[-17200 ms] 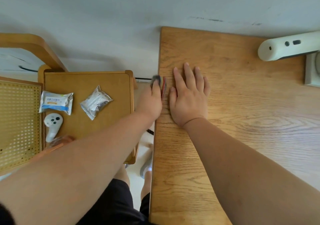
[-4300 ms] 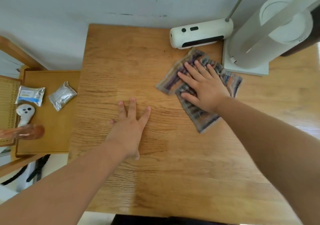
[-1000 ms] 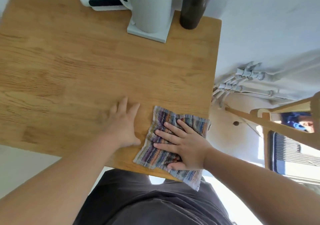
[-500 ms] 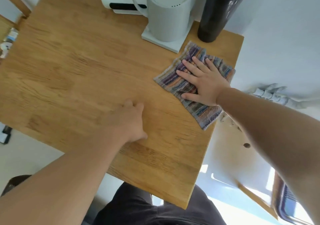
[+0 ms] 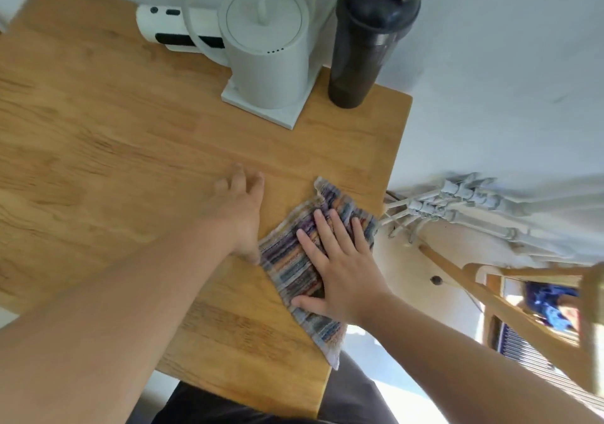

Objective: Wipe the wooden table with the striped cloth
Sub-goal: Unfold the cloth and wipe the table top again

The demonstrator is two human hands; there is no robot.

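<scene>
Cloth (image 5: 289, 262) with coloured stripes lies flat on the wooden table (image 5: 130, 149), close to its right edge and its near right corner. One corner of the cloth hangs a little over the near edge, and another corner reaches the right edge.

My right hand (image 5: 341, 271) presses down on the cloth with the palm. The fingers (image 5: 336, 227) are straight and a little spread, and the thumb stretches out to the left. Nothing is grasped; the hand only lies on top.

My left hand (image 5: 242, 214) is flat on the bare wood just beside the left edge of the cloth, fingers spread and holding nothing. It is blurred, so I cannot tell if the thumb touches the cloth.

At the far side of the table stands a white kettle (image 5: 264, 54) on a square base (image 5: 289, 116). Just to the right of it stands a black bottle (image 5: 359, 54) with an orange lid. Behind the kettle, to the left, lies a white device (image 5: 160, 28).

Beyond the right edge of the table I see white pipes (image 5: 457, 201) along the wall and a wooden frame (image 5: 523, 319).
</scene>
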